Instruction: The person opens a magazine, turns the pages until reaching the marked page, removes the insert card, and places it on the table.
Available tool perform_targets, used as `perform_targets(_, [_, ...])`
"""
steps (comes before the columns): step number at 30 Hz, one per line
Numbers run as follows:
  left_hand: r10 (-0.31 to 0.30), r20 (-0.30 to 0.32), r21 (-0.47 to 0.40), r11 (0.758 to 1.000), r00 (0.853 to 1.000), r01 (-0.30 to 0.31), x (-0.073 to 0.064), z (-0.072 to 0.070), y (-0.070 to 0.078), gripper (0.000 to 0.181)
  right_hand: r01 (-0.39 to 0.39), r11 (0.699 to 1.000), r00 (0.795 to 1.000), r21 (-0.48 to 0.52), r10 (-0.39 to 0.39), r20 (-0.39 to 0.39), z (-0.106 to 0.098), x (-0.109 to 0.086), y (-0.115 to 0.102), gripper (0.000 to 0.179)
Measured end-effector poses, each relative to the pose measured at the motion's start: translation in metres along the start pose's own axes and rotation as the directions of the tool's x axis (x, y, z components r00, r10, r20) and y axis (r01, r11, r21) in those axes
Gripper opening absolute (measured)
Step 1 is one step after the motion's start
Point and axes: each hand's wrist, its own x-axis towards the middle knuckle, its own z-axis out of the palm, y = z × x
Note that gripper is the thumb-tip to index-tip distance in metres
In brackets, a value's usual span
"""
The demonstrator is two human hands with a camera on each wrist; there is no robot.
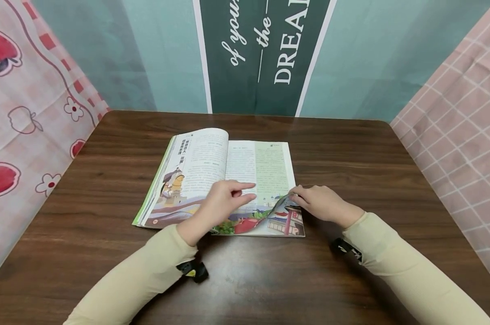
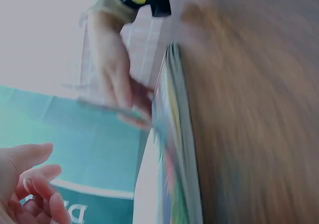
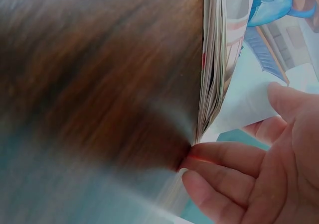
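Observation:
A magazine lies spread out on the table, with printed text and coloured drawings along its lower part. My right hand pinches the edge of the right-hand page between thumb and fingers. That page's lower corner is lifted and curls back, baring a drawing of a building on the sheet beneath. In the right wrist view, the thumb and fingers are at the page edge, beside the stacked sheets. Over the middle of the magazine hovers my left hand, index finger and thumb extended, holding nothing.
The brown wooden table reaches to a teal cloth backdrop with white lettering. A fruit-patterned cloth hangs on the left and a pink checked one on the right. Each wrist wears a black strap device.

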Motion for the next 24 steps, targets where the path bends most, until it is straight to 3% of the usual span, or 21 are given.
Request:
perform_targets(7, [0.013,0.024,-0.026,1.0,1.0,-0.013,0.012,0.029,0.011,0.028,-0.021,1.0,1.0,-0.017,0.021,0.001,0.0,0.002,-0.001,0.028])
perform_targets(13, [0.004,0.027,-0.003,1.0,1.0,-0.004,0.022,0.045,0.018,0.026,-0.024,1.0,1.0,-0.008,0.024,0.003,0.001,0.003,-0.001,0.03])
perform_targets(21, [0.028,0.019,0.111,0.993,0.999,-0.03,0.029,0.053,0.021,0.015,-0.027,1.0,0.999,-0.012,0.027,-0.035,0.003,0.003,-0.001,0.03])
perform_targets(24, [0.013,0.011,0.133,0.991,1.0,-0.014,0.029,0.05,0.021,0.014,-0.062,0.998,0.998,0.002,0.062,-0.005,0.002,0.003,-0.003,0.044])
